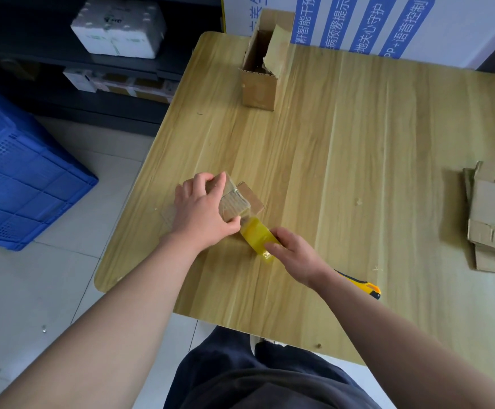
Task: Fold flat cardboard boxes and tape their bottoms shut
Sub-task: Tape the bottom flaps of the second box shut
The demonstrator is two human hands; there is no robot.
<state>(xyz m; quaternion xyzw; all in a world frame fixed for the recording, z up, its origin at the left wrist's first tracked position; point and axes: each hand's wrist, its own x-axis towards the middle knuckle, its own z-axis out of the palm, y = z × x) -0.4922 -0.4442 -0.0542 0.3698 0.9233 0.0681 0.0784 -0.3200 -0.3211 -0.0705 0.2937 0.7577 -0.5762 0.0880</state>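
Nearest the camera, a yellow and black utility knife [371, 288] lies on the wooden table [358, 143], its rear end hidden under the right forearm. Just ahead of it, the right hand [295, 255] grips a roll of yellowish clear tape [258, 236], fingers curled over its outer edge. The roll stands on edge against the tabletop. A short strip of tape runs from the roll up to a small cardboard box [238, 200], which sits near the table's left edge. The left hand [202, 208] clasps this box from above, fingers wrapped over its far side and the thumb pressed on the near end where the tape meets the cardboard.

Off to the right, well apart, lies a stack of flat cardboard blanks [494, 219]. At the far edge of the table stands an open-topped folded box [261, 84] with its flaps up. On the floor to the left sits a blue plastic crate [19, 178], and beyond it a dark shelf carries a white foam box [119, 28].
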